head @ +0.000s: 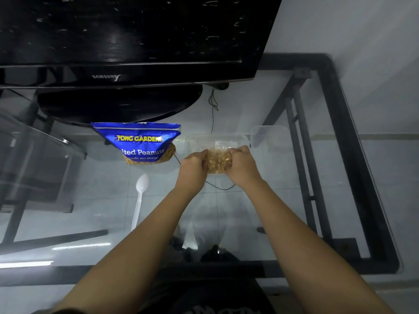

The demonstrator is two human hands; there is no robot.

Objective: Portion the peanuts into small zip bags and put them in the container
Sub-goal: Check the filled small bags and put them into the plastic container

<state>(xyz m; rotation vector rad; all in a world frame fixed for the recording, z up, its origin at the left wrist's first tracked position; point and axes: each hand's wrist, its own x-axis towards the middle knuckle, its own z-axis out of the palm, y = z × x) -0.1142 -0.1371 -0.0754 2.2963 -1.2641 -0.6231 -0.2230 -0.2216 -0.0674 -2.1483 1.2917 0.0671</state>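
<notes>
A person at a glass table [283,200] holds a small zip bag [219,160] of peanuts between both hands, the left hand [194,165] gripping its left side and the right hand [242,163] its right, fingers curled round the plastic. The bag sits just above or inside the clear container [195,141]; which of the two cannot be told from this angle. The container's lid [269,137] lies just beside it on the right. The blue peanut pouch [141,143] stands to the left, with a white plastic spoon [140,200] lying nearer the person. The filled bag looks light, soft and slippery, its loose nuts likely to shift and its thin film easy to burst, so the upper edge by the seal seems the safest hold. Whether the zip is closed is hidden by the fingers, and any bags already in the container are hard to make out through the clear plastic
</notes>
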